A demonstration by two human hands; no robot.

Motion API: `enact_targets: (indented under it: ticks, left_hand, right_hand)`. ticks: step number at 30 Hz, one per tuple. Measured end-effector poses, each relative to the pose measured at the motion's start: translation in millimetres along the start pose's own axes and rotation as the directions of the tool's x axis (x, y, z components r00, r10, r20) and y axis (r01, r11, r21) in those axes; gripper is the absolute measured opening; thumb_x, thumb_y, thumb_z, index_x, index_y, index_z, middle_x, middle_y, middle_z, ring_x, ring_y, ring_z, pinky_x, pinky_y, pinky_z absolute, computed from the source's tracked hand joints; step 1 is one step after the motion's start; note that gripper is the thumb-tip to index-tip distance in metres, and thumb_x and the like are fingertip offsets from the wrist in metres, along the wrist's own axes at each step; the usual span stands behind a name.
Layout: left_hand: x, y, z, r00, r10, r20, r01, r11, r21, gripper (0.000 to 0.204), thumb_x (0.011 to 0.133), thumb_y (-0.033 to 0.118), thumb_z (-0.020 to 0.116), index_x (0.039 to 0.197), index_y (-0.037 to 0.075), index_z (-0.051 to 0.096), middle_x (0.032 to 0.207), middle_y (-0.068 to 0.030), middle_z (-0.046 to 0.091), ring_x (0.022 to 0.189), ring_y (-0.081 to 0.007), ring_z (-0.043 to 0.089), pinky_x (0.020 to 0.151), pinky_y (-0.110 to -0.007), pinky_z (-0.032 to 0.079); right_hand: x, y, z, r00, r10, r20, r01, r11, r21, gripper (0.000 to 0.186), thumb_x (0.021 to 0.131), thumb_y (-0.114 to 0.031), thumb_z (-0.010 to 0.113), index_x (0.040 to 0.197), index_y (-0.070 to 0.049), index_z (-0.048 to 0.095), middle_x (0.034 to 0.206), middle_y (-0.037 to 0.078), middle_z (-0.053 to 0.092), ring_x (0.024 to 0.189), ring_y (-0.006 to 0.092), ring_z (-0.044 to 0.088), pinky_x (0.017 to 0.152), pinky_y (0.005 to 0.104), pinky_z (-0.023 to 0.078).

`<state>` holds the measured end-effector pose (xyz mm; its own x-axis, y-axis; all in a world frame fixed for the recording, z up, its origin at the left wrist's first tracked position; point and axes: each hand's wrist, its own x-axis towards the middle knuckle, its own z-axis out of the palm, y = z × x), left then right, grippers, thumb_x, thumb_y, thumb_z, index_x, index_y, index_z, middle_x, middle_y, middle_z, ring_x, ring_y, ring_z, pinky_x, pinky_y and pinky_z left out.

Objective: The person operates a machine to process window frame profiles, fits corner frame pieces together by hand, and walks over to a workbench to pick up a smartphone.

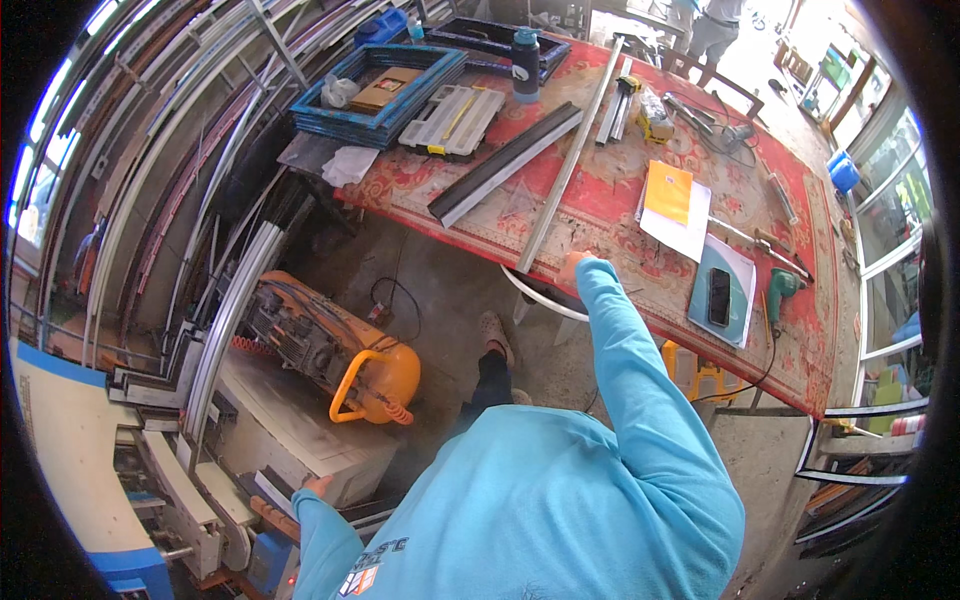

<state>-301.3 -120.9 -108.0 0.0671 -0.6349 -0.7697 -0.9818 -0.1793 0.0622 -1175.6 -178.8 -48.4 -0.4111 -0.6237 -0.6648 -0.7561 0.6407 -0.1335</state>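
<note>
My right hand is at the near edge of the red patterned table, beside the lower end of a long metal profile; its fingertips are too hidden to show a grip. My left hand is low at the left, near a machine with pale metal parts, its fingers mostly out of sight. A dark, two-sided profile lies diagonally on the table. To the right of my right hand are papers with an orange envelope, a phone and a green power tool.
An orange compressor stands below the table at left, near a cable. Racks of profiles line the left. Blue frames, a toolbox and a bottle sit at the table's back. Another person stands beyond it.
</note>
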Motion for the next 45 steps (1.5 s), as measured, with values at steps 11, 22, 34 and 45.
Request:
enact_targets:
  ticks: [11,22,34,45]
  left_hand:
    - [-10.8,34.9,-8.3,0.993,-0.115,-0.004,0.114,0.987,-0.115,0.069,0.075,0.055,0.053,0.115,-0.001,0.052,0.122,-0.0228,0.048,0.116,-0.0341,0.044,0.097,-0.037,0.033]
    - [-17.0,40.1,-5.5,0.991,-0.100,-0.090,0.089,0.990,-0.112,0.067,0.075,0.053,0.054,0.114,-0.001,0.053,0.119,-0.0214,0.051,0.112,-0.0323,0.048,0.093,-0.036,0.036]
    - [-29.7,48.1,-12.3,0.976,-0.199,-0.092,0.192,0.978,-0.078,0.073,0.073,0.057,0.054,0.117,-0.002,0.051,0.126,-0.0220,0.045,0.119,-0.0318,0.042,0.098,-0.035,0.033]
    - [-21.3,48.1,-14.7,0.983,-0.179,-0.048,0.176,0.983,-0.052,0.068,0.075,0.058,0.051,0.110,-0.001,0.056,0.118,-0.0234,0.051,0.113,-0.0327,0.047,0.094,-0.037,0.037]
  right_hand:
    - [13.5,9.4,7.4,0.999,-0.005,-0.049,0.003,0.999,-0.032,0.064,0.064,-0.041,0.068,0.117,-0.009,0.053,0.119,0.013,0.053,0.111,0.0312,0.049,0.093,0.0412,0.041]
    - [-6.0,0.1,-1.8,0.999,-0.026,-0.044,0.025,0.999,-0.027,0.052,0.071,-0.039,0.063,0.112,-0.008,0.058,0.118,0.016,0.053,0.112,0.0319,0.049,0.096,0.0396,0.039]
    - [-5.0,2.4,-5.0,0.999,-0.039,-0.013,0.038,0.998,-0.045,0.065,0.065,-0.044,0.066,0.118,-0.009,0.052,0.120,0.014,0.053,0.110,0.0310,0.050,0.092,0.0396,0.042]
    - [-4.2,6.5,-1.9,0.999,0.005,-0.032,-0.006,0.999,-0.041,0.058,0.066,-0.041,0.064,0.114,-0.010,0.057,0.121,0.015,0.052,0.111,0.0314,0.049,0.093,0.0399,0.042]
